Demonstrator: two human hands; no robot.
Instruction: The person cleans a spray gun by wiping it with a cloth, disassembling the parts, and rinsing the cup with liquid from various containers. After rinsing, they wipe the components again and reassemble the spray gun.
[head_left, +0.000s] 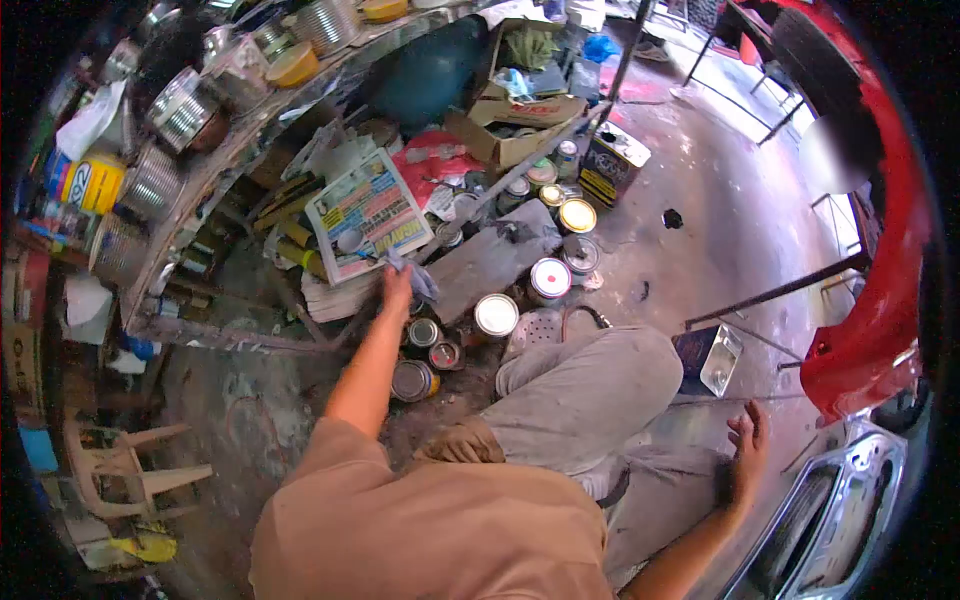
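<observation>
My left hand (397,286) reaches out to the lower edge of a newspaper (370,213), closed on a crumpled grey rag (422,282). The newspaper lies on top of a paper stack (335,300) on the lower shelf. Below this hand stand several small paint cans (423,332) on the floor. To the right is a can with a white lid (496,315). My right hand (747,440) hangs beside my knee with its fingers apart and nothing in it. A rectangular metal tin (720,362) lies just above it.
A workbench (200,175) with metal cans runs along the left. An open cardboard box (510,125) and a dark square can (612,165) stand at the back. A red car panel (870,350) and a bare door frame (835,510) are on the right, a plastic chair (125,465) at left.
</observation>
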